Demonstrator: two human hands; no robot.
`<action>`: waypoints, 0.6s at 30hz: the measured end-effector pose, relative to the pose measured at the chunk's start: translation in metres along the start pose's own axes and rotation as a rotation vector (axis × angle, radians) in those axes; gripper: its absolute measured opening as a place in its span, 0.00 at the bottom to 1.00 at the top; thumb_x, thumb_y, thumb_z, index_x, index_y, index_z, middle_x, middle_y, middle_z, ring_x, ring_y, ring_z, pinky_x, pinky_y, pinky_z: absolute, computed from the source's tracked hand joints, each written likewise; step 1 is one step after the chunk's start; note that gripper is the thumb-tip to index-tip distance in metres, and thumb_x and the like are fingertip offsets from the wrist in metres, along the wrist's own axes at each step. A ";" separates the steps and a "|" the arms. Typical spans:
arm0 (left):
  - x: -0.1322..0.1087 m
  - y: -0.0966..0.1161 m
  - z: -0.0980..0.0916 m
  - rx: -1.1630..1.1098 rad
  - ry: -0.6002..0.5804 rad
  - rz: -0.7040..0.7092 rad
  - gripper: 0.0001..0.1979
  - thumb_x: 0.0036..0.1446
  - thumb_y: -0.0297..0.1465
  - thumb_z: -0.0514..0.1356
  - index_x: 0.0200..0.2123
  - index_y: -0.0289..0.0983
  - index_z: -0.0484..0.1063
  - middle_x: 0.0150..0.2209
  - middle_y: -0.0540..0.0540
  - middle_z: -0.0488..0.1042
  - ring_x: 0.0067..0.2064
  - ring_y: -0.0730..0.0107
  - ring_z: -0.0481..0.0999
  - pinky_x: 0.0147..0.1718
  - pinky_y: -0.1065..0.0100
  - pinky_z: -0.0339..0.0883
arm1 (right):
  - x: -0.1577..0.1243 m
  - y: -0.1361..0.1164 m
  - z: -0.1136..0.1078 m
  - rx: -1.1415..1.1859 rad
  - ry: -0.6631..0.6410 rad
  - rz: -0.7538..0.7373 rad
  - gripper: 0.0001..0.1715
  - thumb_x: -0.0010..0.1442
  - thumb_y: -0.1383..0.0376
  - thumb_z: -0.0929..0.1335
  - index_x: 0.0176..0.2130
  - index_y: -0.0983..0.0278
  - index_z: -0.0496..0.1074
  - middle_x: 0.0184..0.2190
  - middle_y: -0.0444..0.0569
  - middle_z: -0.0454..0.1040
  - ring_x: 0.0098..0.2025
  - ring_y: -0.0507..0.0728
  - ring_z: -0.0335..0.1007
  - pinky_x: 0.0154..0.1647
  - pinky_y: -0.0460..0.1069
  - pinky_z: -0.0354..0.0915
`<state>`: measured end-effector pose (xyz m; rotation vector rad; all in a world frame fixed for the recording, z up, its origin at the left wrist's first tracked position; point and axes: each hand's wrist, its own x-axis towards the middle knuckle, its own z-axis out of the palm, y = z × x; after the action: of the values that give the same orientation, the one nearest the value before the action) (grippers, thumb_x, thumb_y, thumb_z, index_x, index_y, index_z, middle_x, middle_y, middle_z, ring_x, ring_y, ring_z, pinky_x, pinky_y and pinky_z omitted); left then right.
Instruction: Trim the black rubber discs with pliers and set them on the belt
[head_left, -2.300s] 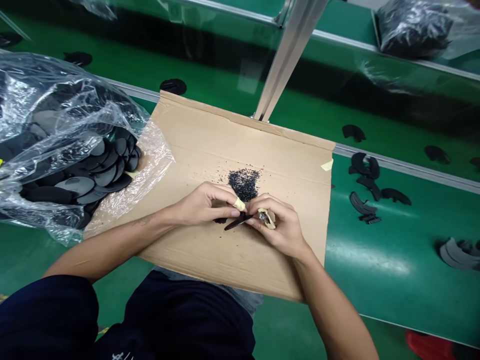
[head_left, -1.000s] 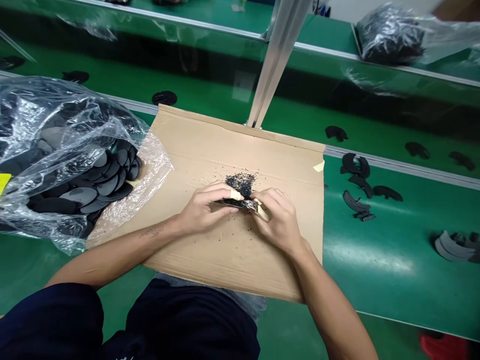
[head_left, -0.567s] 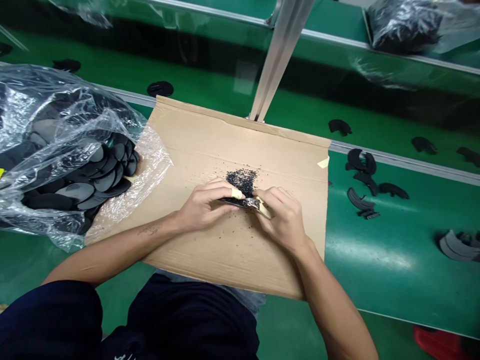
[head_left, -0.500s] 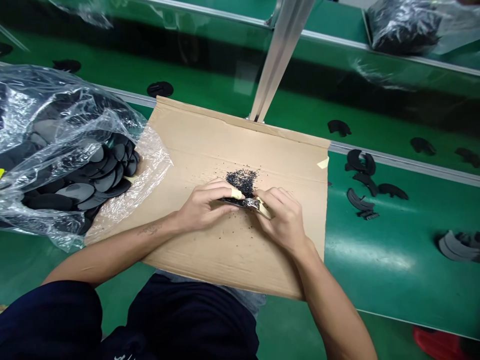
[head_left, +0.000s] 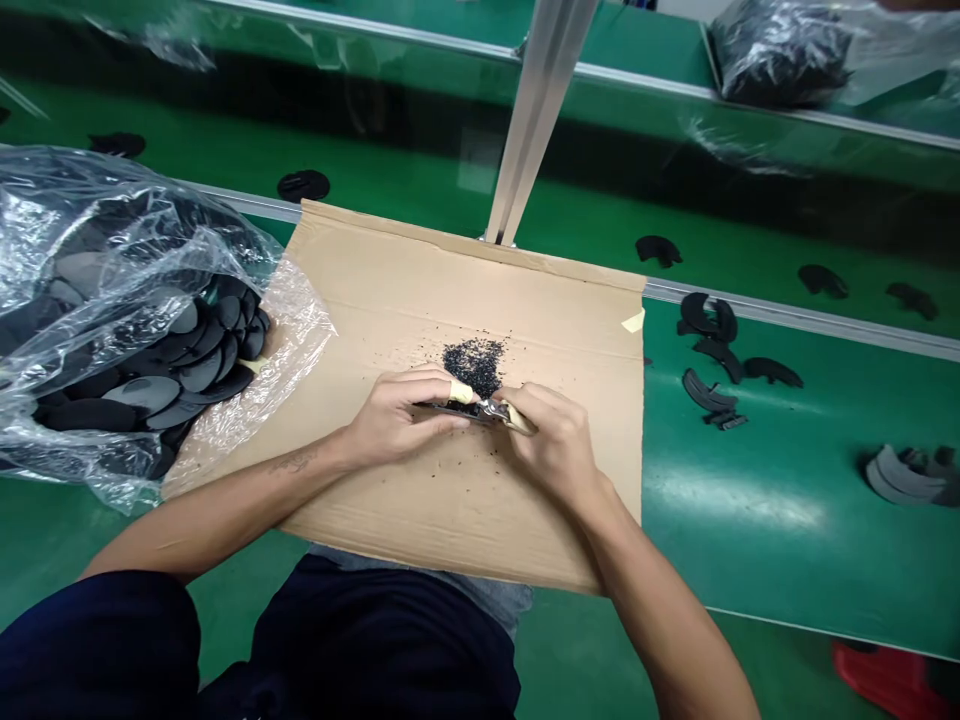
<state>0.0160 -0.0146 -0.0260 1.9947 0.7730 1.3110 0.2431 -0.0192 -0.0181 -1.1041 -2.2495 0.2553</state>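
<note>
My left hand is closed on a thin flat black rubber piece, held edge-on over the cardboard sheet; a tan wrap covers one fingertip. My right hand is closed on a small metal tool with a tan-wrapped handle, its tip against the black piece. Just beyond both hands lies a small heap of black shavings on the cardboard.
A clear plastic bag full of flat black rubber pieces lies open at the left. Several curved black pieces are scattered on the green conveyor to the right. A metal post rises behind the cardboard; another bag sits top right.
The black piece has turned from hanging down and left to lying flat between the hands. Both hands have stayed over the cardboard near the shavings, with only small shifts.
</note>
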 end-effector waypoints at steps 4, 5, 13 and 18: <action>0.002 0.005 -0.001 0.010 0.011 -0.018 0.08 0.63 0.31 0.67 0.45 0.36 0.79 0.39 0.43 0.82 0.40 0.69 0.80 0.41 0.66 0.76 | 0.002 0.004 0.002 -0.128 0.063 0.046 0.15 0.65 0.73 0.63 0.40 0.64 0.78 0.27 0.47 0.73 0.29 0.55 0.66 0.31 0.49 0.58; 0.003 0.006 0.000 0.019 -0.004 -0.015 0.09 0.63 0.30 0.66 0.46 0.36 0.78 0.39 0.43 0.81 0.40 0.69 0.79 0.40 0.67 0.75 | 0.002 0.004 0.003 -0.184 0.074 0.046 0.14 0.65 0.73 0.63 0.40 0.64 0.78 0.27 0.48 0.73 0.30 0.55 0.65 0.31 0.50 0.57; 0.005 0.001 0.001 0.331 -0.066 0.028 0.10 0.65 0.26 0.61 0.49 0.36 0.77 0.40 0.44 0.80 0.41 0.66 0.76 0.42 0.63 0.72 | 0.002 0.005 0.003 -0.363 0.025 0.048 0.13 0.65 0.72 0.65 0.46 0.64 0.77 0.31 0.51 0.76 0.35 0.59 0.65 0.35 0.52 0.53; 0.006 -0.001 -0.007 0.332 0.036 -0.011 0.09 0.65 0.29 0.64 0.48 0.36 0.77 0.41 0.43 0.82 0.43 0.65 0.78 0.43 0.61 0.74 | 0.005 0.007 0.002 -0.020 -0.005 0.146 0.10 0.66 0.66 0.67 0.47 0.64 0.75 0.35 0.51 0.76 0.36 0.59 0.68 0.37 0.52 0.61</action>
<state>0.0115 -0.0081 -0.0218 2.2219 1.0760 1.2814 0.2444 -0.0108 -0.0205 -1.2811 -2.1831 0.2962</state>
